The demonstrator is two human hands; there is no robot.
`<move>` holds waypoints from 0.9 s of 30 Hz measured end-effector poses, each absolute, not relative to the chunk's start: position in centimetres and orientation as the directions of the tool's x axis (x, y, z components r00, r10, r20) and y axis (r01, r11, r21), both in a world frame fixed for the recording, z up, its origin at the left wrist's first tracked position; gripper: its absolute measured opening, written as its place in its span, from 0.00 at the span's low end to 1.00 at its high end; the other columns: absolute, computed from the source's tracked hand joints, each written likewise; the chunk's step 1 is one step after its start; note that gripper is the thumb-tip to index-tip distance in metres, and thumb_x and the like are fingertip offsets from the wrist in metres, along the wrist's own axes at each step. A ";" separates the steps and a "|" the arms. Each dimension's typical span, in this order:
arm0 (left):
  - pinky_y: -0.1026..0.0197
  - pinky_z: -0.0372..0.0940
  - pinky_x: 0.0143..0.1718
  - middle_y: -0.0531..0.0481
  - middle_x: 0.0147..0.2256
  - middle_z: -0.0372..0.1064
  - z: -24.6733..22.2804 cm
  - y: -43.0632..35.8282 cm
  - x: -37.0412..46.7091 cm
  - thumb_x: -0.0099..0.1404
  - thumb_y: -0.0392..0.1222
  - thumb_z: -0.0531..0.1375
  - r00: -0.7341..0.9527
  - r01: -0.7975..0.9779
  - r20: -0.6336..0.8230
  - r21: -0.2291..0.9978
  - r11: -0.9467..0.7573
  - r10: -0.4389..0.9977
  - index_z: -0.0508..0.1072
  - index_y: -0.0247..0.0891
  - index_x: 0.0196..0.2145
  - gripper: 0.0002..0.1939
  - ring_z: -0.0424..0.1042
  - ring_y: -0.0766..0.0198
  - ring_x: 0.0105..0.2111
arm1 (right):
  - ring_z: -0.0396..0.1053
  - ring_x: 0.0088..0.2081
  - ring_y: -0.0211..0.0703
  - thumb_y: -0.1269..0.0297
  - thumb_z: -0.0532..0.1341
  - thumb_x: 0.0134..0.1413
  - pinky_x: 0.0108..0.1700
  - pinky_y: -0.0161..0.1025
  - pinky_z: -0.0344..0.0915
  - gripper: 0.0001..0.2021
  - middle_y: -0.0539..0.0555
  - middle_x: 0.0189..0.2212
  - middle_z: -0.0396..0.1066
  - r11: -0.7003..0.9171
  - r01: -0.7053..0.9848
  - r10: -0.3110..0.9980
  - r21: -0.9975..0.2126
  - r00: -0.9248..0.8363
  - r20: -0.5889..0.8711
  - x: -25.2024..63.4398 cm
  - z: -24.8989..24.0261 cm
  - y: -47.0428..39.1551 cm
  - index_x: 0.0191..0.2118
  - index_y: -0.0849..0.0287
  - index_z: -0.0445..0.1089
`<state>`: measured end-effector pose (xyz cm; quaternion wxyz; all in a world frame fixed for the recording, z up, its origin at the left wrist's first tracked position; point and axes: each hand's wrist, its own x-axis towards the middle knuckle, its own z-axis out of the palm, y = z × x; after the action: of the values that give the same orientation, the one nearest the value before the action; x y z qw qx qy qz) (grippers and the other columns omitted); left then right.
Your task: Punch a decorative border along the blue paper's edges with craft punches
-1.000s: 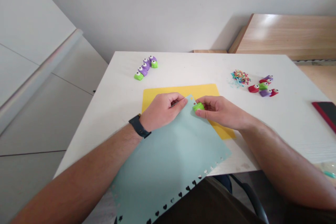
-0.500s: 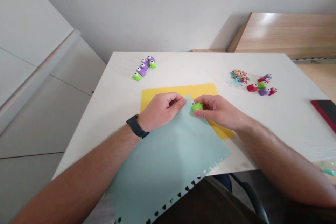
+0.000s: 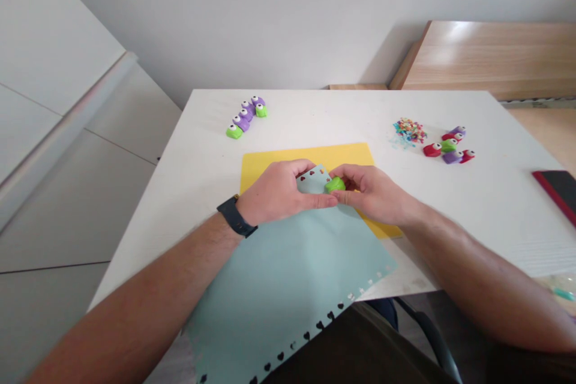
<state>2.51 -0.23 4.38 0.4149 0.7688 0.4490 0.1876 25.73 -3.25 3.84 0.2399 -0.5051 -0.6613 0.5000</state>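
Observation:
A light blue sheet of paper (image 3: 288,276) slants over the table toward my body, with heart and other small shapes cut along its near edge and its far corner. My left hand (image 3: 281,195) holds the sheet near that corner. Its thumb lies across the paper, the tip close to a green craft punch (image 3: 335,185); its other fingers are partly hidden. Pinched in my right hand (image 3: 371,189), the punch sits on the sheet's right edge near the far corner. Beneath lies a yellow sheet (image 3: 265,160).
Several purple and green punches (image 3: 245,114) with eye-like tops stand at the back left. Toward the right are a pile of colourful paper cut-outs (image 3: 409,131) and several red, purple and green punches (image 3: 450,145). A black and red object (image 3: 558,189) lies at the right edge.
My left thumb has swung from the paper's corner toward the punch, uncovering heart-shaped holes near the corner. The green punch has shifted slightly left in my right hand.

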 end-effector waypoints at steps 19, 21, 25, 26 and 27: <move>0.61 0.56 0.29 0.54 0.28 0.73 4.1 -0.5 3.3 0.59 0.66 0.71 0.530 0.575 -0.062 0.759 -0.305 0.846 0.81 0.37 0.37 0.27 0.68 0.64 0.29 | 0.72 0.36 0.42 0.66 0.65 0.58 0.39 0.39 0.65 0.12 0.52 0.36 0.80 0.120 0.541 0.926 -0.833 -0.364 -0.103 25.1 3.8 -3.4 0.47 0.59 0.79; 0.61 0.57 0.30 0.54 0.29 0.74 4.0 -0.5 3.2 0.59 0.65 0.71 0.531 0.573 -0.060 0.760 -0.306 0.845 0.82 0.37 0.38 0.26 0.69 0.63 0.29 | 0.71 0.35 0.41 0.66 0.65 0.58 0.39 0.39 0.64 0.12 0.52 0.36 0.80 0.126 0.544 0.925 -0.830 -0.366 -0.100 25.1 3.8 -3.4 0.47 0.59 0.79; 0.61 0.58 0.31 0.53 0.29 0.76 3.8 -0.5 3.2 0.60 0.65 0.71 0.537 0.565 -0.046 0.761 -0.319 0.842 0.83 0.37 0.39 0.26 0.70 0.63 0.29 | 0.70 0.34 0.40 0.67 0.64 0.58 0.37 0.38 0.63 0.12 0.51 0.34 0.79 0.141 0.560 0.928 -0.816 -0.361 -0.088 24.9 3.7 -3.4 0.47 0.59 0.79; 0.61 0.58 0.31 0.53 0.30 0.76 3.8 -0.5 3.2 0.60 0.65 0.70 0.538 0.561 -0.039 0.762 -0.324 0.842 0.83 0.37 0.39 0.26 0.71 0.62 0.30 | 0.70 0.34 0.40 0.66 0.64 0.58 0.37 0.38 0.63 0.11 0.51 0.34 0.79 0.142 0.564 0.930 -0.814 -0.357 -0.086 24.9 3.6 -3.4 0.46 0.59 0.79; 0.61 0.59 0.31 0.53 0.30 0.77 3.8 -0.5 3.2 0.60 0.65 0.70 0.539 0.557 -0.033 0.764 -0.327 0.841 0.83 0.37 0.39 0.26 0.71 0.62 0.30 | 0.70 0.33 0.41 0.66 0.64 0.58 0.37 0.38 0.63 0.11 0.51 0.34 0.78 0.141 0.568 0.932 -0.811 -0.353 -0.085 24.9 3.6 -3.4 0.46 0.59 0.79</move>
<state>3.19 -0.48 3.78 0.3767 0.7923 0.4411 0.1890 24.90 -3.35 3.62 0.2289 -0.5208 -0.7199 0.3978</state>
